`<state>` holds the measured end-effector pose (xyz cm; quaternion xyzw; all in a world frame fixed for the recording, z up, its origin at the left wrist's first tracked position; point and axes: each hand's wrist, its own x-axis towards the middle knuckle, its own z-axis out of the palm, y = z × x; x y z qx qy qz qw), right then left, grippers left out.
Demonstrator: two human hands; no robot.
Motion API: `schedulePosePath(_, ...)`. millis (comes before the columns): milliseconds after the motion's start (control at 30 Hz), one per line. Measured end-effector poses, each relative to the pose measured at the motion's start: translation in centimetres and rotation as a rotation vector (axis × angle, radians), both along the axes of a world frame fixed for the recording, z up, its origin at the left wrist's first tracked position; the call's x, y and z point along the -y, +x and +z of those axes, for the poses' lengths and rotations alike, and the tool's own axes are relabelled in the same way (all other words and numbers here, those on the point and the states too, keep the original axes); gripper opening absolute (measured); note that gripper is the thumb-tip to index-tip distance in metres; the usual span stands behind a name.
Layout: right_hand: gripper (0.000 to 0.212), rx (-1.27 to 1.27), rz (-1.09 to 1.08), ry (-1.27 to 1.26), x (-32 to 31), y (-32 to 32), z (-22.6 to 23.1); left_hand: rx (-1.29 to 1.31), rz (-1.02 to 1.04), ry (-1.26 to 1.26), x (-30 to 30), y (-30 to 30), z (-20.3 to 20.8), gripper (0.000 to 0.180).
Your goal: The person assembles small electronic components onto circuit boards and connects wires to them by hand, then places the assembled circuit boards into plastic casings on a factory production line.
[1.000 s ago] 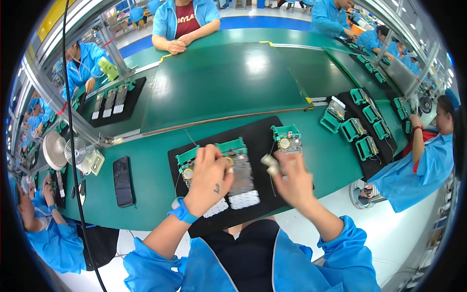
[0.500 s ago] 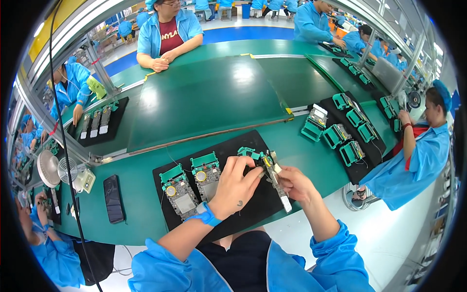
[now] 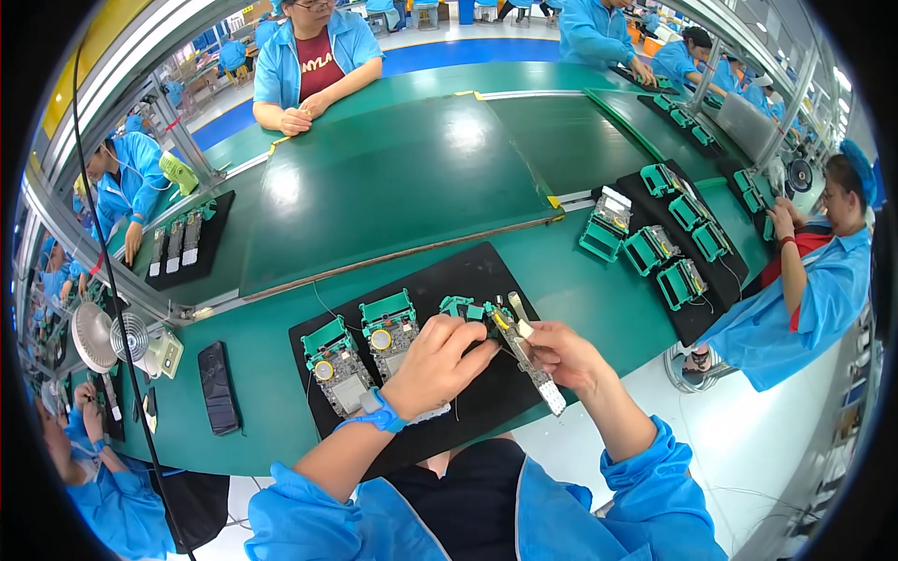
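Note:
A circuit board (image 3: 535, 372) with a yellow round part is tipped on its edge over the black mat (image 3: 482, 266). My right hand (image 3: 567, 357) grips it from the right, with a small pale piece (image 3: 524, 329) by the thumb and fingers. From the left, my left hand (image 3: 438, 366) reaches in with fingers pinched close to the board; what lies between its fingertips is hidden. A green plastic frame (image 3: 458, 306) sits at the board's far end. To the left, a second board (image 3: 351, 385) and a third board (image 3: 382, 338) lie flat, each with a green frame.
A black phone (image 3: 219, 388) and small fans (image 3: 92, 337) are on the green table at left. More boards with green frames (image 3: 652, 251) stand on a mat at right, near a seated co-worker (image 3: 795, 280). A raised green panel (image 3: 393, 196) spans the far side.
The view has shifted slightly. My left hand has moved a little left and down, and the held board is turned slightly, still in my right hand.

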<state>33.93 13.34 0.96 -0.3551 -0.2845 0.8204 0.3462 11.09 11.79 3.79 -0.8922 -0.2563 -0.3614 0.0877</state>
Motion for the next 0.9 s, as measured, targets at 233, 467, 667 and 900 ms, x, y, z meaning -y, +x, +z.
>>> schedulePosePath(233,0.019,0.268,-0.184,0.199,1.0,-2.1,0.9,0.402,0.066,-0.457,0.2,-0.8,-0.7,0.02)
schedulePosePath(467,0.019,0.164,-0.16,0.096,0.8,-0.8,0.2,0.326,0.152,-0.406,0.2,-1.5,-0.8,0.021)
schedulePosePath(667,0.022,0.616,-0.284,0.527,2.3,-3.4,-1.5,0.39,0.083,-0.516,0.2,-0.5,-1.5,0.022)
schedulePosePath(900,0.031,0.939,-0.402,1.233,3.0,-3.0,0.6,0.289,0.053,-0.58,0.1,0.0,-0.5,0.019)
